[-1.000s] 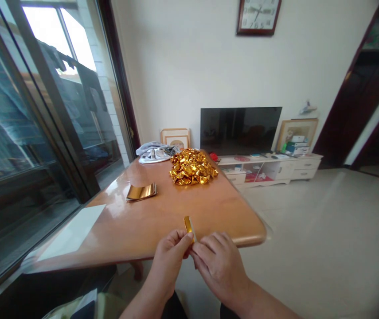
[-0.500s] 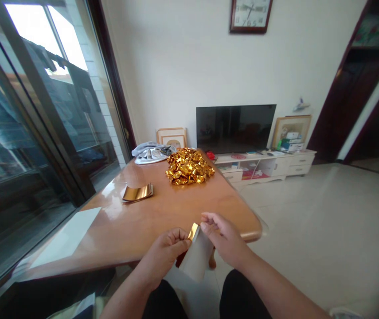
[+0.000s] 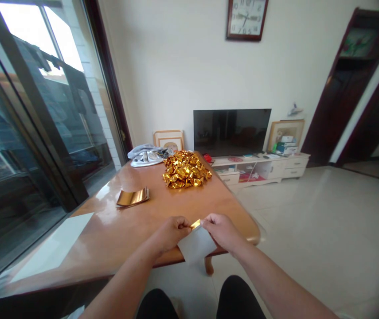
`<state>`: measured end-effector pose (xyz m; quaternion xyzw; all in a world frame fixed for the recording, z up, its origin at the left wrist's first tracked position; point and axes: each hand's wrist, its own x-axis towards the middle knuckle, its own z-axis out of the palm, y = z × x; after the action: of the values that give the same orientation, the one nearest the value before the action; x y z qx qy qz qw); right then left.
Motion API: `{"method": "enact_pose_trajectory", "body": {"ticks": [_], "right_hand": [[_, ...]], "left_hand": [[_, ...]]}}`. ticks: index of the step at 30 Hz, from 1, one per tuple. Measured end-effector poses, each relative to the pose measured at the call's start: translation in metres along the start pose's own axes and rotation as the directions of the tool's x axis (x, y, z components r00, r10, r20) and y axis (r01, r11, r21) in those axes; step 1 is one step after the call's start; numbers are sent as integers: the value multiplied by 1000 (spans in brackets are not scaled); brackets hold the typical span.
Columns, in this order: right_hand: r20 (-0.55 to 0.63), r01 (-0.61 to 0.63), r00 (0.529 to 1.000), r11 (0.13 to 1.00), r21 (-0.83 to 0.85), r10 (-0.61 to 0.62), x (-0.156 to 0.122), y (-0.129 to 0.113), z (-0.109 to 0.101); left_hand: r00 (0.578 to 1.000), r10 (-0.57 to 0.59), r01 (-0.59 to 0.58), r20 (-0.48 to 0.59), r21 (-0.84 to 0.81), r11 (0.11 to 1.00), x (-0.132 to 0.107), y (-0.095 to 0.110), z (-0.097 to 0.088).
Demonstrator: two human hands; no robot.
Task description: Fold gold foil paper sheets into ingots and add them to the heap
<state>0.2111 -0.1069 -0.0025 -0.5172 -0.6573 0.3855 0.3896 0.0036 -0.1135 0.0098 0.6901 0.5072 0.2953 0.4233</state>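
Between my two hands is a sheet of gold foil paper, its pale back toward me and a narrow gold strip folded over along the top edge. My left hand pinches the left end of that fold. At the right end, my right hand pinches it with thumb and fingers. The sheet hangs down past the table's near edge. Farther off on the table lie a heap of folded gold foil pieces and, to its left, a small stack of gold foil sheets.
The wooden table has a rounded right corner. A white sheet lies at its left side, and a grey-white cloth bundle at the far end. Beyond stand a television and a low white cabinet. Glass doors line the left.
Both hands have risen slightly, and the foil sheet has turned so its folded strip lies more level. The right hand has closed onto the fold's end. The view has shifted a little.
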Motion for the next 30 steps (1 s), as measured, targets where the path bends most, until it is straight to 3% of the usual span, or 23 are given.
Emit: {"method": "enact_pose_trajectory", "body": {"ticks": [5, 12, 20, 25, 30], "right_hand": [[-74, 3, 997, 949, -314, -28, 12, 14, -4], [-122, -64, 992, 788, -613, -14, 7, 21, -8], [-133, -67, 990, 685, -725, -44, 4, 17, -2], [-120, -69, 992, 644, -762, -35, 1, 14, -1], [-104, -42, 992, 619, -784, -65, 0, 16, -1]], "left_hand": [[999, 47, -48, 9, 108, 993, 25, -8, 5], [993, 112, -103, -28, 226, 969, 48, -23, 14], [977, 197, -154, -77, 381, 912, 36, -20, 15], [952, 303, -201, -52, 640, 742, 25, -10, 19], [961, 274, -206, 19, 712, 672, 22, -6, 22]]}}
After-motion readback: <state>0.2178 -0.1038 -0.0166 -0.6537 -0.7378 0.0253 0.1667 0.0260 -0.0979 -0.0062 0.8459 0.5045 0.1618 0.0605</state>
